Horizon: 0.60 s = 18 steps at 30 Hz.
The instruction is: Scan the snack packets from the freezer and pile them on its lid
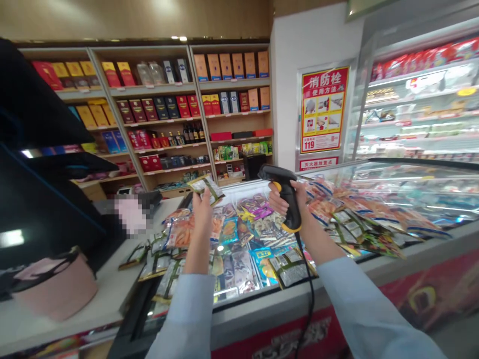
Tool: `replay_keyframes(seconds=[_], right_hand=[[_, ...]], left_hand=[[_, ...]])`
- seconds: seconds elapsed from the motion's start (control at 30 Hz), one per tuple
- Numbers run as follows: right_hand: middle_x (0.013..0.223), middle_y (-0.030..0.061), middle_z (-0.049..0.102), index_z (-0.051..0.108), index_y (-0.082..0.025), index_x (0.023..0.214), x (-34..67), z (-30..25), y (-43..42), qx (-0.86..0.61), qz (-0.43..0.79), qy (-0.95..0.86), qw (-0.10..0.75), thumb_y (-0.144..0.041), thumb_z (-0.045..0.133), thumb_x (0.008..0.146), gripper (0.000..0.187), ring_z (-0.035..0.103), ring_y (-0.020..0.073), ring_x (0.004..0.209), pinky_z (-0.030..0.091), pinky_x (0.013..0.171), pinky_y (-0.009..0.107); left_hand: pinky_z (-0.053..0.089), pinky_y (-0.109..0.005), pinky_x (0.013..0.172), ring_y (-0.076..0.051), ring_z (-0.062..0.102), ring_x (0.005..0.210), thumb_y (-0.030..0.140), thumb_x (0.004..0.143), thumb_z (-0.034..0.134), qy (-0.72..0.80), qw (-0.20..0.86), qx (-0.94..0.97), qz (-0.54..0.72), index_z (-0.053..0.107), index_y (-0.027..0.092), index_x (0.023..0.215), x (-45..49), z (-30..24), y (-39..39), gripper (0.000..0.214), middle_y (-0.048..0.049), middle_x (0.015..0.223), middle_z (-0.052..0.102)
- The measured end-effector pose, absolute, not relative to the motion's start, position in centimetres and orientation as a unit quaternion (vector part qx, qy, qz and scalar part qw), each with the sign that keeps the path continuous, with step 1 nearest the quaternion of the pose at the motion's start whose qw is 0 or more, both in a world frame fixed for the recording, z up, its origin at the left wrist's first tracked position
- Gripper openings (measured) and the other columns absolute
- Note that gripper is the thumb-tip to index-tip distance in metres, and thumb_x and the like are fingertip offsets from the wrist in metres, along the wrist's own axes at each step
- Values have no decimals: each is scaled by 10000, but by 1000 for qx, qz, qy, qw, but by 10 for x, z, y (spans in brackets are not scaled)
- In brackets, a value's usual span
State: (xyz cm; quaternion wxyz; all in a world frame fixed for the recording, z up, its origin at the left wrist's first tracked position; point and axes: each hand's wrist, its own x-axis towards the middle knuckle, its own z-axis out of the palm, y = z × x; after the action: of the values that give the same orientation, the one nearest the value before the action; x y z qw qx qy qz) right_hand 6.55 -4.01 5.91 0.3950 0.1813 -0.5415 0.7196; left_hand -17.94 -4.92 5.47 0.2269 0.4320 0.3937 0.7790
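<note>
My right hand (280, 199) grips a black and yellow barcode scanner (292, 204), its head tilted toward the left and its black cord (311, 299) hanging down in front of the freezer. Up at the left, my left hand (202, 204) pinches a small silver and green snack packet (209, 188) above the freezer's glass top. Similar silver and green packets (290, 268) lie on the glass below, between my forearms. More such packets (153, 262) are heaped by my left forearm, and others (350, 227) lie to the right of the scanner.
A chest freezer (232, 315) with a glass top stretches across to the right. To the left, a counter (108, 294) carries a pink bag (56, 286) near a dark monitor (41, 109). Shelves (160, 89) of boxed goods and bottles stand behind; a lit cooler (422, 104) is at the right.
</note>
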Motion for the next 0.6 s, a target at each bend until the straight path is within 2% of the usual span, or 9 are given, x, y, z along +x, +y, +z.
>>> replay_keyframes(seconds=[0.13,0.23,0.33,0.4,0.47,0.53,0.6], right_hand=[[489,-59,387,457,-198,779,-3,54,-38,199,747,-471,424,-468,488,830,276,309,94,395,347,347,181],[498,-59,373,461,-195,779,-51,36,-33,192,771,-433,426,-495,439,845,308,320,90,400,331,341,172],[500,-45,403,486,-182,773,-82,12,-24,161,796,-430,394,-497,465,819,320,340,94,400,319,323,181],[507,-30,442,503,-174,768,-92,-3,-19,139,809,-441,361,-487,504,791,313,358,98,394,325,313,193],[523,-14,483,521,-165,774,-94,-13,-13,126,817,-446,344,-477,529,772,312,381,104,389,336,309,205],[531,-5,508,538,-156,782,-94,-21,-9,116,821,-437,349,-471,542,765,315,405,108,391,351,314,212],[528,-3,515,548,-152,780,-94,-26,-6,106,825,-425,358,-465,553,759,314,427,113,402,368,326,215]], left_hand=[[482,-370,889,-227,641,917,453,823,546,610,-29,421,670,641,160,997,-252,49,-79,353,-78,949,701],[477,-412,835,-277,647,858,499,836,513,729,-134,368,562,644,157,1087,-280,30,-93,443,-106,896,704],[465,-439,844,-327,639,941,461,861,476,789,-204,324,481,494,65,1326,-291,8,-91,611,-213,1060,673],[449,-445,889,-337,611,1041,398,880,446,799,-248,319,447,358,11,1417,-292,-4,-85,668,-279,1273,559],[427,-451,934,-330,574,1124,349,899,412,799,-277,331,419,369,59,1428,-291,-12,-80,605,-251,1416,446],[404,-455,971,-317,544,1177,332,920,376,798,-278,361,394,510,133,1344,-288,-16,-78,488,-179,1422,472],[386,-451,995,-309,525,1204,339,930,363,797,-262,389,381,609,152,1242,-285,-17,-78,439,-144,1362,546]])
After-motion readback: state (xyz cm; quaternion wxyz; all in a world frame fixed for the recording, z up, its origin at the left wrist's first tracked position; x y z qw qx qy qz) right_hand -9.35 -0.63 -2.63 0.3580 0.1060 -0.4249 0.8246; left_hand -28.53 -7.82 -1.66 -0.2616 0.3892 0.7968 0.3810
